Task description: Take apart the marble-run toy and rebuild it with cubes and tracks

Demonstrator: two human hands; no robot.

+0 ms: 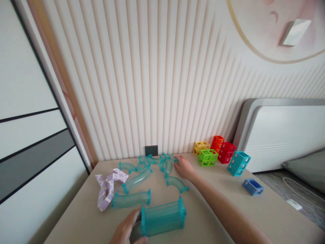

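My left hand [128, 227] is at the bottom, curled around the left end of a stack of straight, see-through teal tubes [162, 217] with flanged ends. Further back, my right hand [184, 166] reaches toward the wall. Its fingers are on a teal tube piece [172, 157] in the back cluster, mostly hidden by the hand. Just left of it lies a curved teal tube [166, 166], and nearer to me another curved tube [176, 183]. More teal tubes lie to the left, including a straight one [130, 199] and a long bent one [138, 180].
A lilac-and-white folding snake puzzle [106, 189] lies at the left. Yellow [201, 147], green [208, 157], orange [217, 143], red [226, 152], turquoise [238, 163] and blue [253, 187] open-frame blocks stand right. A ribbed wall with a black socket [151, 150] borders the table's back.
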